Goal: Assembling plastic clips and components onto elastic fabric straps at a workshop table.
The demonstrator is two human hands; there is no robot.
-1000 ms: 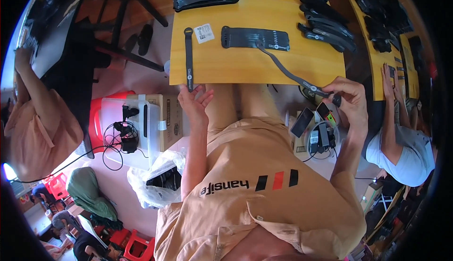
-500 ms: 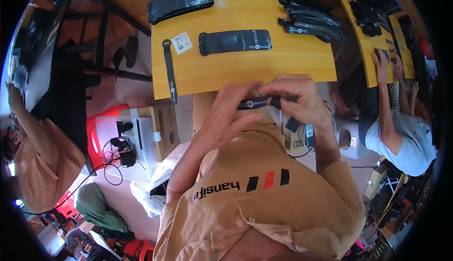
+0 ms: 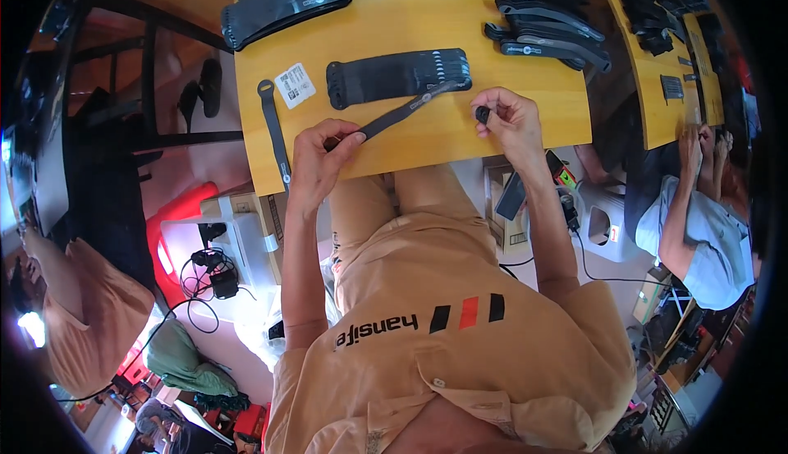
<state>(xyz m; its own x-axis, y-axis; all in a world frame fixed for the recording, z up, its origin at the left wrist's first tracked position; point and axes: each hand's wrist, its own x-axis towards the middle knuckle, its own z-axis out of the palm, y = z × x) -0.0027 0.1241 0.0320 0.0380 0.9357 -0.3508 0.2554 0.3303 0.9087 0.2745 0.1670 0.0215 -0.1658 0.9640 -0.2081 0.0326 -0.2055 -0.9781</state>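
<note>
My left hand (image 3: 316, 162) pinches one end of a black strap (image 3: 398, 116), which stretches up and to the right above the yellow table. Its far end passes in front of a flat stack of black straps (image 3: 382, 79). My right hand (image 3: 515, 130) has its fingers closed on a small black piece (image 3: 483, 115); whether it is a ring or a folded end I cannot tell. A gap separates it from the strap. At the table's left side lies a single black strap (image 3: 274, 130) with a looped end, next to a white printed label (image 3: 295, 85).
A thicker stack of black straps (image 3: 283, 6) lies at the back left, a loose pile (image 3: 546, 23) at the back right. Below the table, left, are a clear plastic box (image 3: 185, 245) and tangled black cables (image 3: 215, 269). A person in a light shirt (image 3: 694, 236) works at the right table.
My hands have moved up over the table and apart. The strap, bunched between both hands before, now extends from my left hand, while my right keeps a small black piece.
</note>
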